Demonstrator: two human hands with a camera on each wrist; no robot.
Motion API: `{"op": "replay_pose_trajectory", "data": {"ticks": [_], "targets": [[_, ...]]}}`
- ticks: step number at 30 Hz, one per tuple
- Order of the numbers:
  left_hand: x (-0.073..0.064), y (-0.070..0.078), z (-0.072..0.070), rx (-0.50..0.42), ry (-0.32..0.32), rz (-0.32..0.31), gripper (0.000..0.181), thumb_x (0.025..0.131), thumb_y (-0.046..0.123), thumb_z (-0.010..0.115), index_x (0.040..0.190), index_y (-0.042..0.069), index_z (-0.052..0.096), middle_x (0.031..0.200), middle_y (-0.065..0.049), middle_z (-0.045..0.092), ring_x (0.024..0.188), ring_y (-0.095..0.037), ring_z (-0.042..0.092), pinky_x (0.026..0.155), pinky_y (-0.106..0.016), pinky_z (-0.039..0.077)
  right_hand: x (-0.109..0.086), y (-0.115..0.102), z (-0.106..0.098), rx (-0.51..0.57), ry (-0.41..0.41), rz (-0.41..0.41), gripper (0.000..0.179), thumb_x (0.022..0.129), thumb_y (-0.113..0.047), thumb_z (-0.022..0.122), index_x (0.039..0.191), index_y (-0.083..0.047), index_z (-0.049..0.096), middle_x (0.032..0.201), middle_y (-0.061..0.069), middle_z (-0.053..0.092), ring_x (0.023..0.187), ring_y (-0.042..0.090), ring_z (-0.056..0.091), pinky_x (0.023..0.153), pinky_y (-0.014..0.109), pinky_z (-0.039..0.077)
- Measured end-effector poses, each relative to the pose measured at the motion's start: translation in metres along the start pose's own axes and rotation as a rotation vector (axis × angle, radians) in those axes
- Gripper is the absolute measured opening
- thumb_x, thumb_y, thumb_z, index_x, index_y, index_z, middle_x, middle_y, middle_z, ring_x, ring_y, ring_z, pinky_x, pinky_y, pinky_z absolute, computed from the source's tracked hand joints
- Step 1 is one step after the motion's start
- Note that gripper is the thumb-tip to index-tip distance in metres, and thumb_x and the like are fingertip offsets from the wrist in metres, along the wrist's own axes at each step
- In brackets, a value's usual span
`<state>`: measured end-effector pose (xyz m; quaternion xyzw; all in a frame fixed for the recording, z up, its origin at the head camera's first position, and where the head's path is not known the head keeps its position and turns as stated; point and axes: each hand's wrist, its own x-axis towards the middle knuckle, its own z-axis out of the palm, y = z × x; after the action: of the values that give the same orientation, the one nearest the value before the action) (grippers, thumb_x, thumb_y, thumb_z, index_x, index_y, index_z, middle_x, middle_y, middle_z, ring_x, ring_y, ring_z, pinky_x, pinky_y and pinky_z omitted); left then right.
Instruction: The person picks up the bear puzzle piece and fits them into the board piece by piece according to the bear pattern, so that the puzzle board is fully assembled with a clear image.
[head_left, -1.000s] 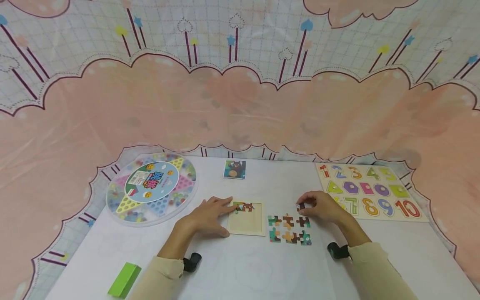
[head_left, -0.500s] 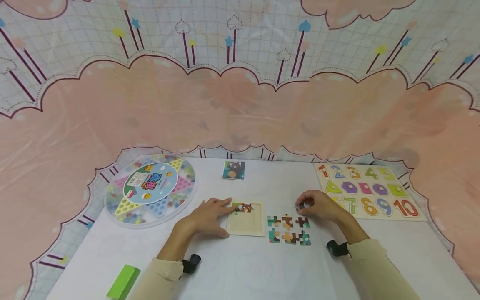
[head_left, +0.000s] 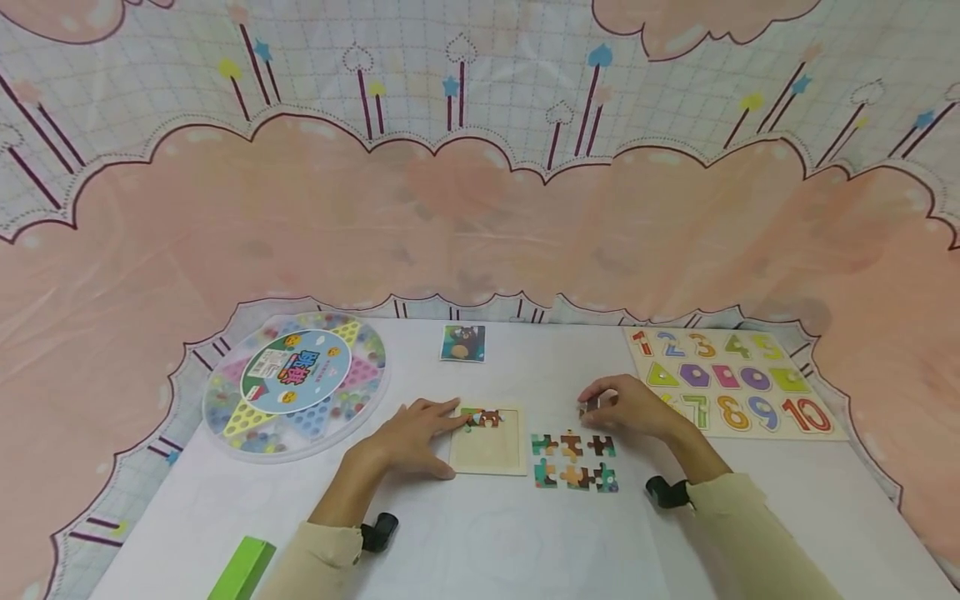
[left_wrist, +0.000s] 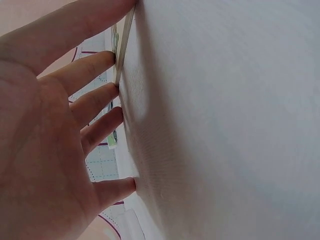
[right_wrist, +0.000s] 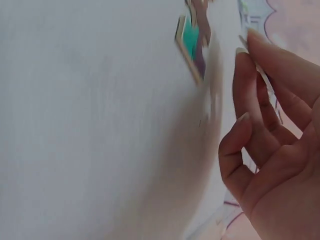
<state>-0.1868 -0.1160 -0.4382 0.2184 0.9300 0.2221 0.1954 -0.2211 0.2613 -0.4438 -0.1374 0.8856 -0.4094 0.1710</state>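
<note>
My left hand (head_left: 411, 437) rests at the left side of a square wooden puzzle tray (head_left: 487, 457), its fingers spread and fairly straight. One fingertip touches the fitted pieces (head_left: 487, 418) in the tray's top left; the thumb is by the lower left corner. In the left wrist view the fingertips meet the tray's edge (left_wrist: 125, 45). My right hand (head_left: 633, 407) pinches a small jigsaw piece (head_left: 589, 406) between thumb and fingers, above the table. Its thin edge shows in the right wrist view. Several loose jigsaw pieces (head_left: 573, 475) lie in two rows right of the tray.
A bear picture card (head_left: 462, 342) lies behind the tray. A round Chinese checkers set (head_left: 296, 371) is at the back left, a number and shape board (head_left: 727, 379) at the back right. A green block (head_left: 243, 568) lies near the front left.
My right hand has moved slightly left toward the tray with the jigsaw piece. The left hand keeps its place at the tray. The head view has shifted a little.
</note>
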Motion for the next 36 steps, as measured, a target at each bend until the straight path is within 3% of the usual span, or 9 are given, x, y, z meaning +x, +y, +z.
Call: {"op": "replay_pose_trajectory", "data": {"ticks": [12,21,27,36], "targets": [[0.005,0.0,0.001,0.012,0.003,0.01,0.082,0.076,0.031,0.088,0.15,0.024,0.053,0.167,-0.001,0.036,0.151,-0.03,0.034,0.126,-0.068,0.015,0.02,-0.03,0.032,0.038,-0.018,-0.037,0.03,0.094,-0.016,0.072,0.123,-0.009,0.072,0.118,0.012,0.064,0.081,0.014,0.056,0.062,0.021,0.048],[0.003,0.0,0.0,0.018,-0.011,-0.006,0.081,0.076,0.03,0.088,0.15,0.025,0.053,0.167,-0.001,0.036,0.151,-0.031,0.035,0.126,-0.069,0.015,0.031,-0.056,0.049,0.035,-0.008,-0.102,0.026,0.092,-0.017,0.075,0.117,-0.009,0.074,0.127,0.012,0.068,0.091,0.013,0.067,0.073,0.023,0.055],[0.002,-0.002,-0.001,0.027,-0.011,0.01,0.081,0.077,0.032,0.088,0.15,0.023,0.053,0.167,-0.003,0.036,0.15,-0.031,0.035,0.125,-0.069,0.016,0.039,-0.064,0.063,-0.007,-0.007,-0.073,0.019,0.089,-0.017,0.079,0.107,-0.011,0.078,0.118,0.01,0.071,0.083,0.011,0.064,0.071,0.022,0.054],[0.001,-0.002,-0.003,0.04,-0.02,0.024,0.081,0.076,0.034,0.088,0.149,0.019,0.054,0.167,-0.005,0.037,0.149,-0.033,0.037,0.124,-0.07,0.019,0.048,-0.062,0.074,-0.059,-0.038,-0.09,0.027,0.083,-0.017,0.084,0.107,-0.007,0.077,0.089,0.004,0.072,0.071,0.009,0.058,0.064,0.021,0.048]]}}
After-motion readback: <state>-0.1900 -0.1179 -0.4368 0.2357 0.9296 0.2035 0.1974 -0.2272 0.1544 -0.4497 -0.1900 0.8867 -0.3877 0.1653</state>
